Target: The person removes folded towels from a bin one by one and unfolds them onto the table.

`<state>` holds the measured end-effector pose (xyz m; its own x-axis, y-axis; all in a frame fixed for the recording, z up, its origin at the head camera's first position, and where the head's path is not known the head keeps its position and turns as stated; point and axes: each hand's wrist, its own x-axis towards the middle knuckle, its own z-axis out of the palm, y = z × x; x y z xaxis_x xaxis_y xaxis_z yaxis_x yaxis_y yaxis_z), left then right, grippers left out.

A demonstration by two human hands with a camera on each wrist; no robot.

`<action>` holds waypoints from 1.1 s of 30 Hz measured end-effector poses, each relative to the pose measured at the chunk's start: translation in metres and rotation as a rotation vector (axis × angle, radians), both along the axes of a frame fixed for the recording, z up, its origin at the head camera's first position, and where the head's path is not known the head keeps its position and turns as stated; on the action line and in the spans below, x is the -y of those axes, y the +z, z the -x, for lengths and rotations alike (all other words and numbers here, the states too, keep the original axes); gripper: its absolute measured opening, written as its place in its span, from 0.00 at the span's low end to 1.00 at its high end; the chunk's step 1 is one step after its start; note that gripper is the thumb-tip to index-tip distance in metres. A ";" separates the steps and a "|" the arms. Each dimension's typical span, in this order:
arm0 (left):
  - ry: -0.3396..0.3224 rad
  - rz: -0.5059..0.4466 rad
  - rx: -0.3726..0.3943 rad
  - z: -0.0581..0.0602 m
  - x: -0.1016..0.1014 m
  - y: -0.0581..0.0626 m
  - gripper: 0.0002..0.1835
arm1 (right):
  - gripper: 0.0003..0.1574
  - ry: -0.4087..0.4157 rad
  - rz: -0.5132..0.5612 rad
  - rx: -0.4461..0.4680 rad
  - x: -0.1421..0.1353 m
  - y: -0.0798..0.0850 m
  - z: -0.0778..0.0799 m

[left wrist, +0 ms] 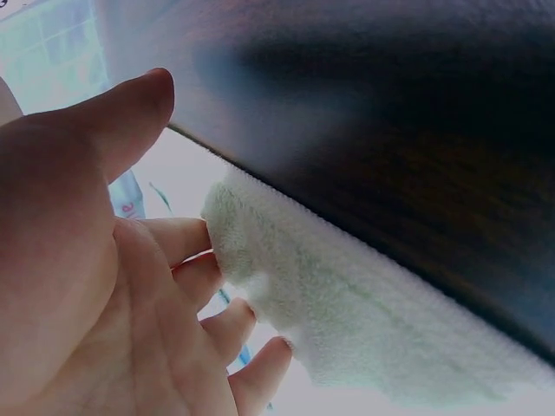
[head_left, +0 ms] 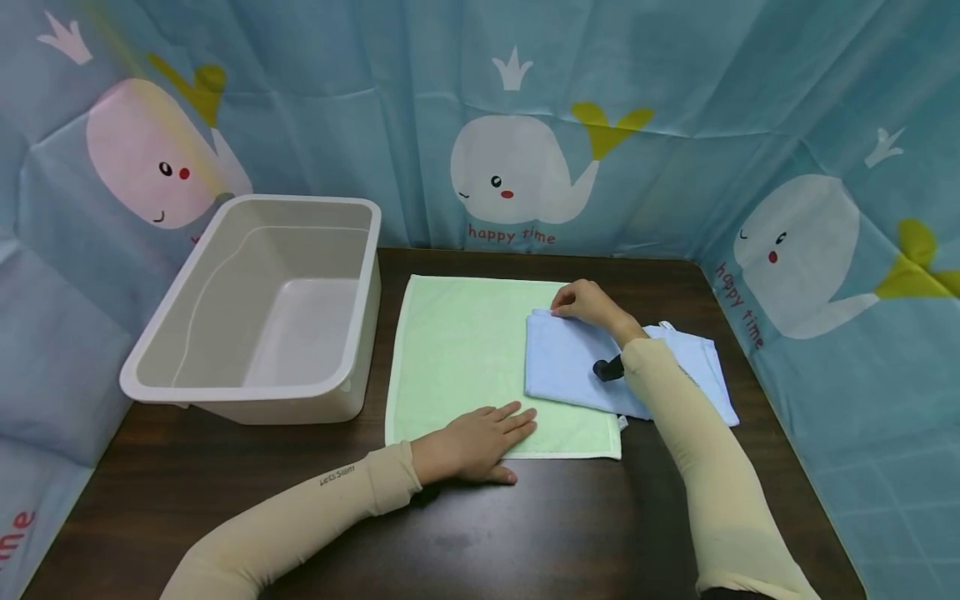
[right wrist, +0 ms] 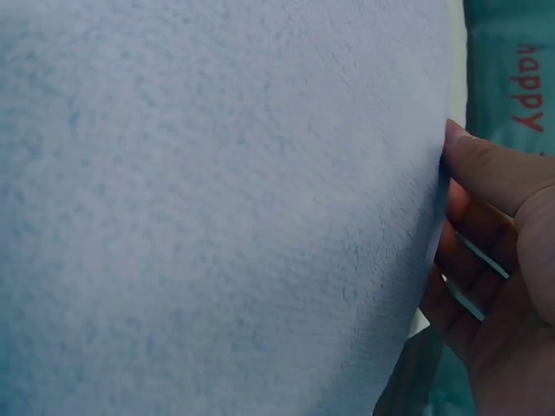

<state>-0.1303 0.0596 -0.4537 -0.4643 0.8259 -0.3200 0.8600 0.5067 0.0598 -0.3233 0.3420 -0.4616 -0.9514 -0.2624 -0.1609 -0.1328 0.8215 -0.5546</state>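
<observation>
A light green towel (head_left: 457,358) is spread flat on the dark table, its near edge close to my left hand (head_left: 480,442). That hand rests palm down with fingers apart, fingertips on the green towel and thumb over the bare wood. My right hand (head_left: 592,307) pinches the far edge of a folded light blue towel (head_left: 566,362) near its left corner. In the right wrist view the blue towel (right wrist: 217,191) fills most of the picture, its edge between thumb and fingers. The blue towel overlaps the green towel's right part; my right forearm hides some of it.
An empty-looking grey-white plastic basin (head_left: 300,333) stands on the table's left side. More light blue cloth (head_left: 693,358) lies right of my forearm. A blue curtain (head_left: 405,167) printed with whales borders the table behind and at both sides.
</observation>
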 end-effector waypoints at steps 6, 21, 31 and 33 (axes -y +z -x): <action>-0.002 -0.004 0.004 0.001 -0.002 -0.001 0.43 | 0.06 -0.080 0.024 -0.028 -0.021 0.011 -0.007; 0.001 -0.006 0.033 0.003 0.000 0.001 0.42 | 0.20 -0.383 -0.055 -0.010 -0.174 0.026 -0.072; -0.002 -0.018 0.044 0.004 0.000 0.002 0.41 | 0.22 -0.446 -0.143 0.098 -0.219 0.012 -0.101; -0.011 -0.029 0.033 0.005 -0.001 0.001 0.40 | 0.21 -0.444 -0.157 0.097 -0.220 0.011 -0.103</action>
<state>-0.1349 0.0603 -0.4523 -0.4444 0.8401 -0.3111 0.8630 0.4946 0.1031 -0.2200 0.5623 -0.4509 -0.9444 0.2010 -0.2601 0.2967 0.8619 -0.4113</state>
